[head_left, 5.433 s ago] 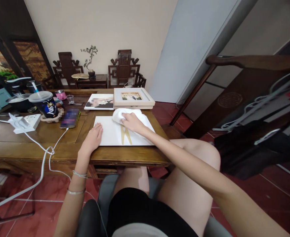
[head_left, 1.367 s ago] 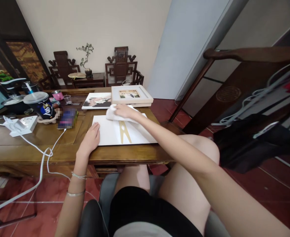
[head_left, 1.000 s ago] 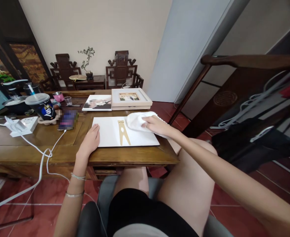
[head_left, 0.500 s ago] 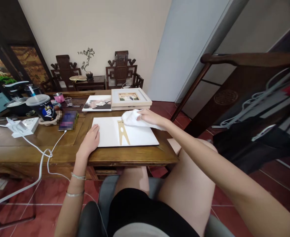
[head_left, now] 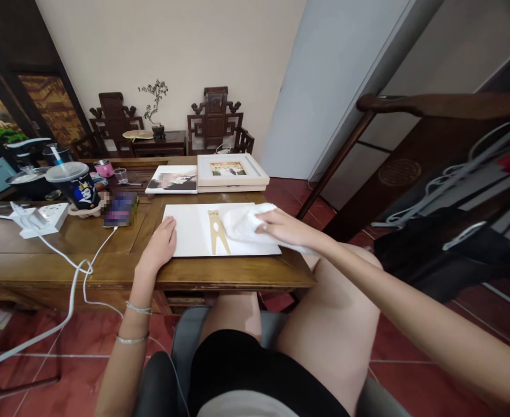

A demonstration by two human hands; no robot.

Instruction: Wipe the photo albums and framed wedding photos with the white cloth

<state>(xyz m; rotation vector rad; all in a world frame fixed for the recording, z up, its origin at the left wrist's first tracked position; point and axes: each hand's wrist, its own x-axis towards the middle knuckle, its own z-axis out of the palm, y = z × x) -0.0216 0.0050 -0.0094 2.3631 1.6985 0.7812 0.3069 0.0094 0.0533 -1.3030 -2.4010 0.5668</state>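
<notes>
My left hand (head_left: 161, 243) lies flat and open, palm down, on the left edge of the white board (head_left: 194, 234), which lies face-down-flat on the desk (head_left: 64, 255) near its front right corner; the open palm appears placed there to pin the board so it does not slide. My right hand (head_left: 283, 227) is closed loosely over a white cloth (head_left: 241, 223), fingers spread across its top and pressing it onto the right half of the board, so the cloth sits directly under that hand and between it and the board surface. The cloth is bunched, its left end just beside the gold clip-shaped mark (head_left: 217, 230) at the board's middle; whether it touches the mark I cannot tell. The board's near edge runs close to the desk's front edge, and its right edge is near the desk's right edge, within my easy reach. Behind the board, toward the far edge of the desk, stand a framed picture (head_left: 231, 171) and, just to its left, an unframed photo print (head_left: 172, 178), both apart from the board. A phone (head_left: 120, 209) on a white cable (head_left: 81, 272) and a lidded cup (head_left: 75, 184) lie well to the left, apart from both hands.
</notes>
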